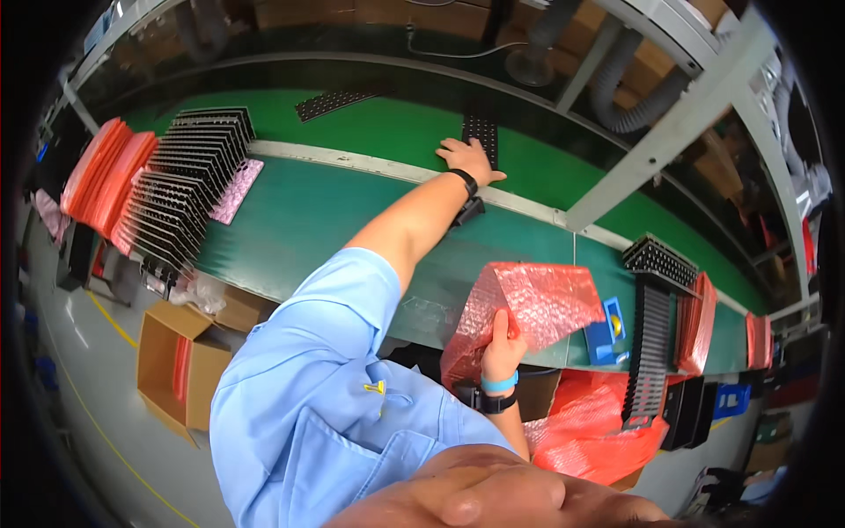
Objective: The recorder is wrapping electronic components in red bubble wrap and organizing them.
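My left hand (469, 160) reaches out to a black perforated panel (481, 132) lying on the bright green belt. Its fingers are spread over the panel's near end, and the thumb points right. Closer to me, my right hand (503, 352) is closed on a pink bubble wrap bag (550, 304), thumb on top. The bag is partly folded and sticks out over the table's near edge. Farther left on the belt lies another dark perforated panel (339, 103).
Black slotted panels (189, 167) stand in a row at the left, beside pink bubble bags (106, 180). A blue tape dispenser (606, 336) sits right of my right hand, near more black panels (650, 343). A metal post (656, 145) rises at the right. A cardboard box (158, 352) stands below left.
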